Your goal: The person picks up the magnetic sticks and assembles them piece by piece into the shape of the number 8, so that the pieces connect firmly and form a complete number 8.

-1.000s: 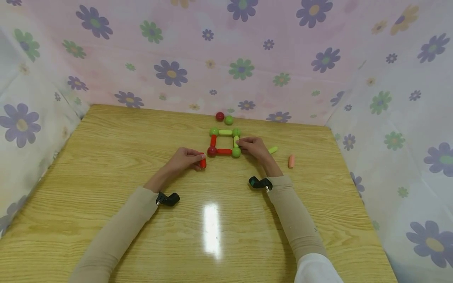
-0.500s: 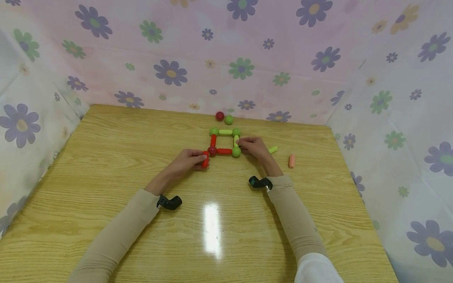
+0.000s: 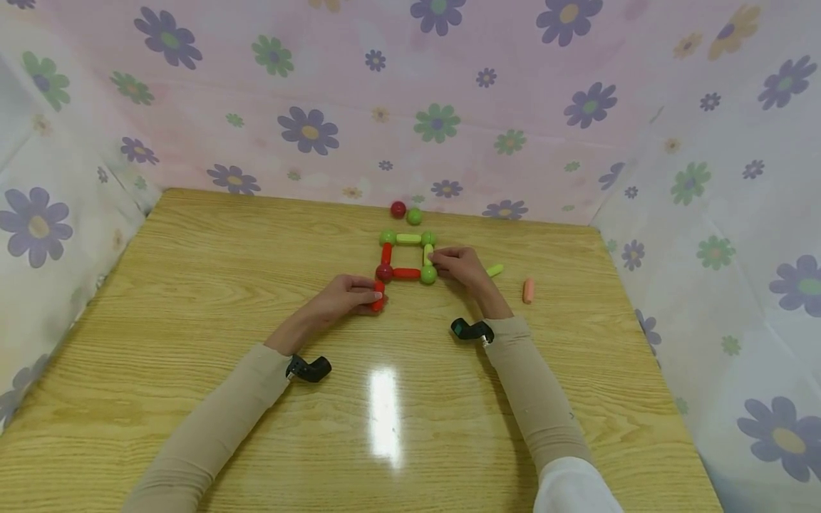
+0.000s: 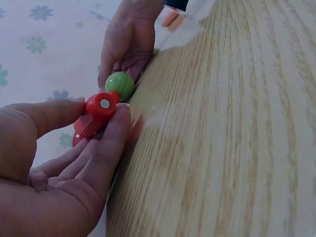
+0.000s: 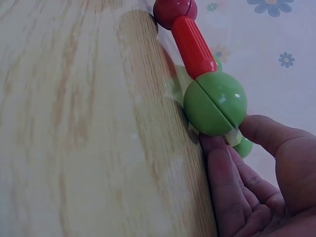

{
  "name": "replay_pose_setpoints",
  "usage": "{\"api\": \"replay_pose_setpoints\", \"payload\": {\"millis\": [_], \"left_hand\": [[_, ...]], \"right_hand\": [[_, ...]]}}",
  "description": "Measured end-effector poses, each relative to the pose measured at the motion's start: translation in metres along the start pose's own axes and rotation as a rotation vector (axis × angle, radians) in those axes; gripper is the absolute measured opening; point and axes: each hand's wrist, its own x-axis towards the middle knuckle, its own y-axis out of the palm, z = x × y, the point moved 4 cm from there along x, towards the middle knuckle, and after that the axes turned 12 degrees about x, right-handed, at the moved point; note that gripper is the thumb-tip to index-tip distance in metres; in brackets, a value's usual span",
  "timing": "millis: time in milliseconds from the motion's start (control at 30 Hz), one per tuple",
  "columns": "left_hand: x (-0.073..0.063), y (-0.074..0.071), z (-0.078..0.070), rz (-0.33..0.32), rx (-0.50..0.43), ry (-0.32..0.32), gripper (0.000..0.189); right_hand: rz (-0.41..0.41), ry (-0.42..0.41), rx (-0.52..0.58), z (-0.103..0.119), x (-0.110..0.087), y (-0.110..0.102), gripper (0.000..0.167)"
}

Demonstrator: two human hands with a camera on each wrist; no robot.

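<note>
Sticks and balls of a building set form a square on the table. My left hand (image 3: 336, 299) pinches a red stick (image 3: 378, 298) between thumb and fingers, its far end right at the dark red ball (image 3: 384, 272) on the front left corner. In the left wrist view, a pale round disc shows on the near end of that stick. My right hand (image 3: 462, 267) pinches the yellow-green stick (image 3: 427, 254) on the square's right side, partly covering it. Below it sits the green ball (image 5: 215, 103) of the front right corner, joined to another red stick (image 5: 193, 47).
Behind the square lie a loose dark red ball (image 3: 398, 209) and a green ball (image 3: 414, 216), near the flowered backdrop. To the right are a yellow-green stick (image 3: 494, 270) beside my right wrist and an orange stick (image 3: 529, 291) on the wooden table (image 3: 256, 235).
My left hand has carried the red stick to the right, then slightly toward the table's front, bringing it in line with the dark red ball. My right hand has stayed in place.
</note>
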Motion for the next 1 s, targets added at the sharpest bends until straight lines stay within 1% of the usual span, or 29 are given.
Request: {"api": "replay_pose_setpoints", "payload": {"millis": [200,333,567,833,1000], "left_hand": [[-0.0006,0.0043,-0.0001,0.012,-0.003,0.009,0.045],[-0.0009,0.0057,-0.0006,-0.014,-0.01,0.012,0.044],[0.0001,0.0042,0.0002,-0.063,-0.038,-0.019,0.046],[0.0034,0.004,0.0027,-0.078,-0.043,-0.029,0.047],[0.004,0.0042,0.0017,-0.085,-0.069,-0.023,0.046]], "right_hand": [[-0.004,-0.012,-0.003,-0.0003,0.0013,-0.0002,0.048],[0.002,-0.028,0.002,-0.002,0.0029,-0.0008,0.044],[0.007,-0.041,0.005,-0.0022,0.0027,-0.0009,0.043],[0.007,-0.04,0.0,-0.0034,0.004,-0.0014,0.044],[0.005,-0.036,-0.01,-0.0039,0.004,-0.0017,0.046]]}}
